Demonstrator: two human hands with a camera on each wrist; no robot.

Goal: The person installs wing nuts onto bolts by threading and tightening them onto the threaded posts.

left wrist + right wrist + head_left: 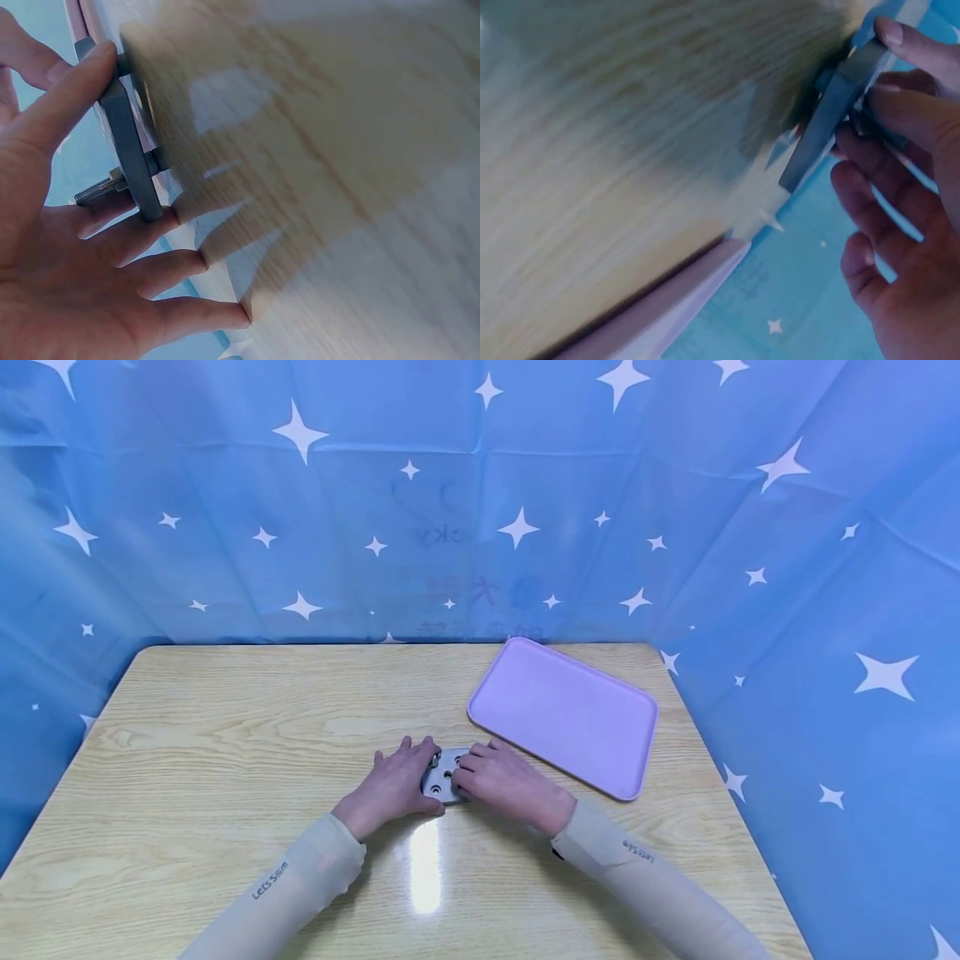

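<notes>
A grey metal plate (437, 785) with several round holes lies before me between both hands. My left hand (393, 779) grips its left part, thumb (79, 90) pressed on the near edge and fingers spread towards the far side. A threaded bolt (94, 193) with a nut (118, 178) stands up from the plate, and dark round ends show under it. At the right part, my right hand (504, 783) pinches a dark nut (861, 118) on a second bolt between thumb and finger. Its fingers hide most of that nut.
A shallow purple tray (570, 718) lies at an angle on the right back of the wood-grain table (247, 727), just beyond my right hand. A blue curtain (450, 527) with white stars hangs behind the table and along its sides.
</notes>
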